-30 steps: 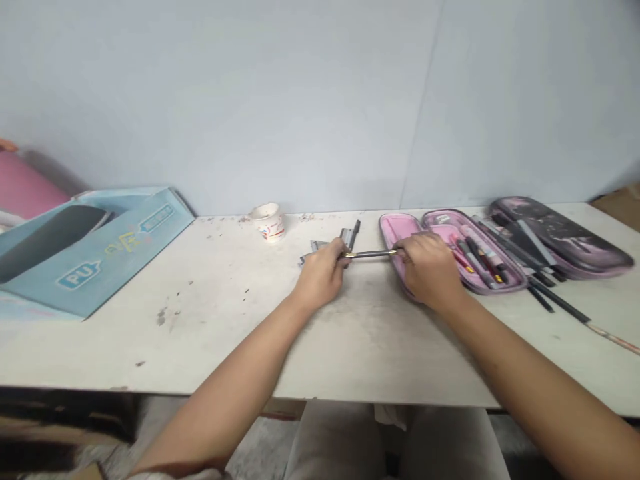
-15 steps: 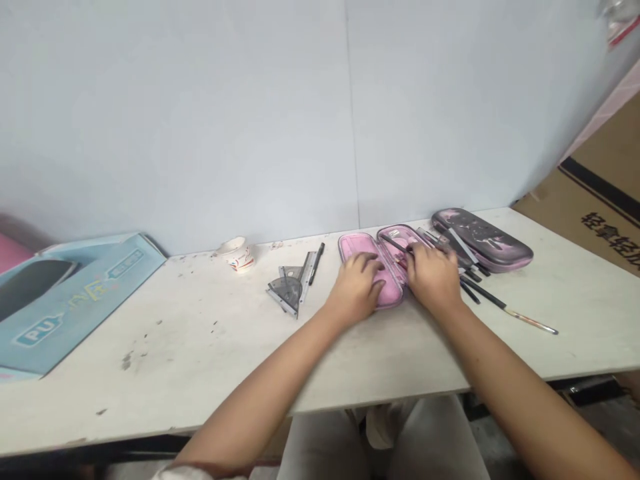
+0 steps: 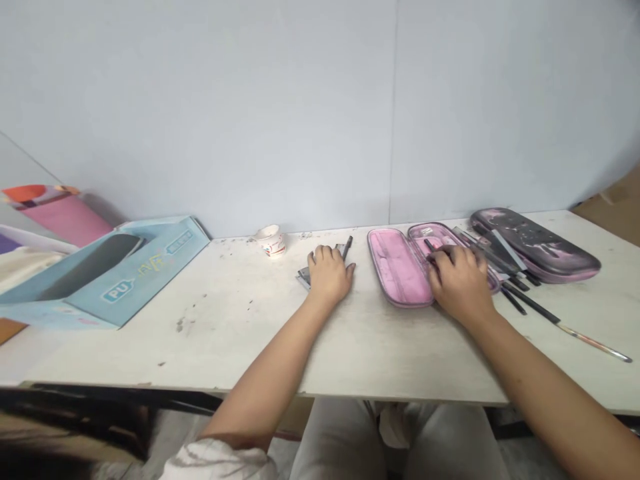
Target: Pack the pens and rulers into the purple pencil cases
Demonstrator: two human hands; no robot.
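My left hand (image 3: 330, 272) lies over the grey set squares and ruler (image 3: 303, 275), palm down with its fingers spread, and covers most of them. A black pen (image 3: 347, 248) sticks out beside its index finger and thumb. The pink-lined pencil case (image 3: 400, 270) lies unzipped and folded flat. At its right half is my right hand (image 3: 461, 279), its fingers bent around a thin dark pen (image 3: 431, 247). The rest of that half is hidden beneath the hand.
Rulers (image 3: 505, 248), dark pens (image 3: 530, 301) and a brush-like stick (image 3: 595, 341) lie right of my right hand, beside a closed black-and-pink case (image 3: 535, 243). A paper cup (image 3: 271, 241) stands near the wall. A light-blue box (image 3: 150, 270) occupies the left side.
My left hand has left the pencil case and moved left onto the set squares. The right hand stays at the case. The camera view has turned left.
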